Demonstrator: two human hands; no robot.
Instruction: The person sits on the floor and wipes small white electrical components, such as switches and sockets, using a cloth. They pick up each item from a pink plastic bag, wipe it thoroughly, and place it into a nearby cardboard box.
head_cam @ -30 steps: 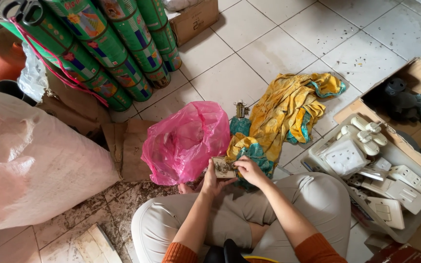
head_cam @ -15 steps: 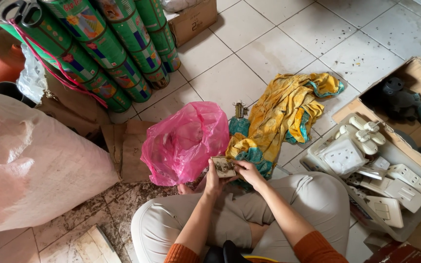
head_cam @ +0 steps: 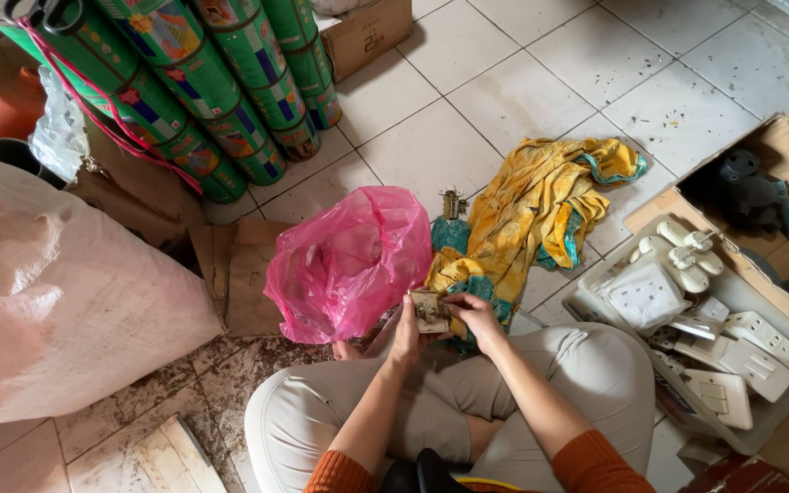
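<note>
I sit cross-legged on a tiled floor. My left hand (head_cam: 405,330) grips a small, dirty square switch plate (head_cam: 430,310) from the left side. My right hand (head_cam: 473,313) touches its right edge with the fingertips. Both hands are held just above my knees. Right in front of them lies a pink plastic bag (head_cam: 349,260), and a crumpled yellow and teal cloth (head_cam: 530,212) spreads to the right of it.
A cardboard box (head_cam: 783,173) at right holds a tray of white switches and sockets (head_cam: 687,310). Green printed rolls (head_cam: 194,91) lean at upper left. A large white sack (head_cam: 57,301) fills the left. Flattened cardboard (head_cam: 235,274) lies by the bag. A small metal part (head_cam: 452,201) sits behind the cloth.
</note>
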